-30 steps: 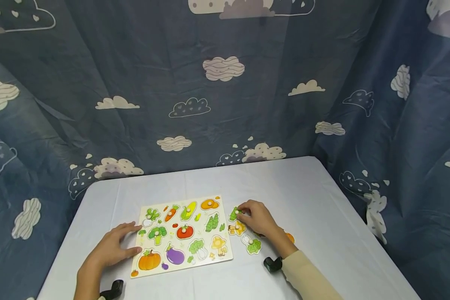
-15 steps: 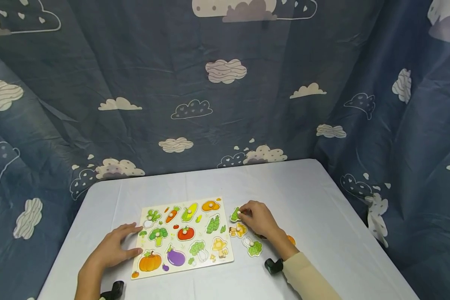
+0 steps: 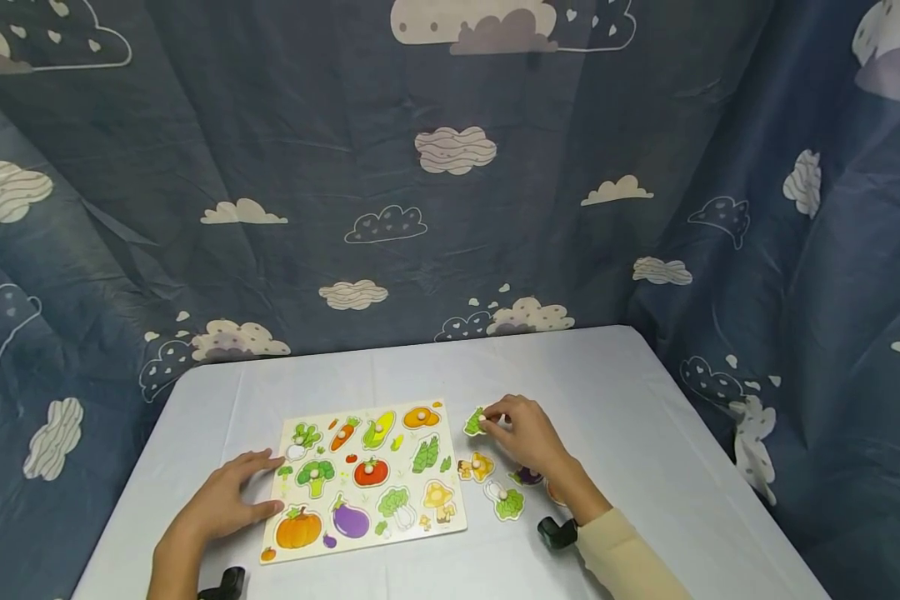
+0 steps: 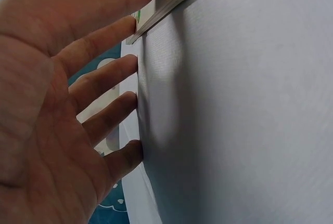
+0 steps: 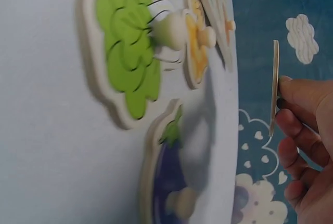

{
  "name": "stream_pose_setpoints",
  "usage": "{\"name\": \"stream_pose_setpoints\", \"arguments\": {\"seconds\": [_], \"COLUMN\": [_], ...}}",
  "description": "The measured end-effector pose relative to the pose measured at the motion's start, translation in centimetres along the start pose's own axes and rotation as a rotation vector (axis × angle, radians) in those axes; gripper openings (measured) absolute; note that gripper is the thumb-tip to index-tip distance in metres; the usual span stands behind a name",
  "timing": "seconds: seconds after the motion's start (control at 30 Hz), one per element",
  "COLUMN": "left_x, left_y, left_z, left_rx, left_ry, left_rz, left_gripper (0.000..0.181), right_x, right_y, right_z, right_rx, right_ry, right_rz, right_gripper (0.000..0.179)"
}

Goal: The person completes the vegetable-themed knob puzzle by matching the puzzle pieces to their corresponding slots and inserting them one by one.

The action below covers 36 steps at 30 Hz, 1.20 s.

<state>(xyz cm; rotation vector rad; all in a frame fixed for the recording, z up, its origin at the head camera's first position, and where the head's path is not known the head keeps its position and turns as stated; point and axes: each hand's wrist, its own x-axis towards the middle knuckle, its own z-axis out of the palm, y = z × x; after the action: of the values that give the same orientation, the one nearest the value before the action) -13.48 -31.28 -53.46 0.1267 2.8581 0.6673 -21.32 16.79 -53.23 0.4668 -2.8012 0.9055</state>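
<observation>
My right hand (image 3: 528, 433) pinches a green pea-pod puzzle piece (image 3: 474, 422) by its knob, right of the board's upper corner. In the right wrist view this piece (image 5: 274, 89) shows edge-on, away from the table. My left hand (image 3: 221, 497) lies at the left edge of the vegetable puzzle board (image 3: 400, 458), thumb and index finger touching it, the other fingers (image 4: 112, 115) extended. Knobbed pieces such as the tomato (image 3: 371, 472) and broccoli (image 3: 316, 477) sit in the board. Its pea, mushroom, lettuce, eggplant and pumpkin pictures show no knobs.
Right of the board lie a mushroom piece (image 3: 483, 467), a lettuce piece (image 3: 508, 504) and an eggplant piece (image 3: 527, 476). My right wrist partly covers an orange piece (image 3: 555, 493). A cloud-patterned curtain (image 3: 307, 150) surrounds the white table (image 3: 570, 367).
My right hand has moved slightly up and to the right with the pea-pod piece, uncovering more of the eggplant piece. The left hand stays at the board's edge.
</observation>
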Motion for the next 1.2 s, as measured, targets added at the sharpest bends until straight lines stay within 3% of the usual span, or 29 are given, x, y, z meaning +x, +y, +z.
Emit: {"name": "stream_pose_setpoints", "arguments": {"seconds": [0.1,0.33,1.2], "left_x": [0.0,-0.2,-0.2], "left_y": [0.0,-0.3,-0.2], "left_z": [0.1,0.2,0.0], "left_rx": [-0.002,-0.016,-0.012], "left_ry": [0.003,0.028,0.018], "left_rz": [0.001,0.067,0.027], "left_gripper": [0.079,0.075,0.076], "right_x": [0.1,0.4,0.8], "right_y": [-0.5,-1.6,-5.2], "right_z": [-0.1,0.3,4.3], "right_rx": [0.006,0.025,0.041], "right_ry": [-0.008,0.001,-0.104], "right_rz": [-0.009,-0.06,-0.151], "right_gripper": [0.011,0.011,0.011]}}
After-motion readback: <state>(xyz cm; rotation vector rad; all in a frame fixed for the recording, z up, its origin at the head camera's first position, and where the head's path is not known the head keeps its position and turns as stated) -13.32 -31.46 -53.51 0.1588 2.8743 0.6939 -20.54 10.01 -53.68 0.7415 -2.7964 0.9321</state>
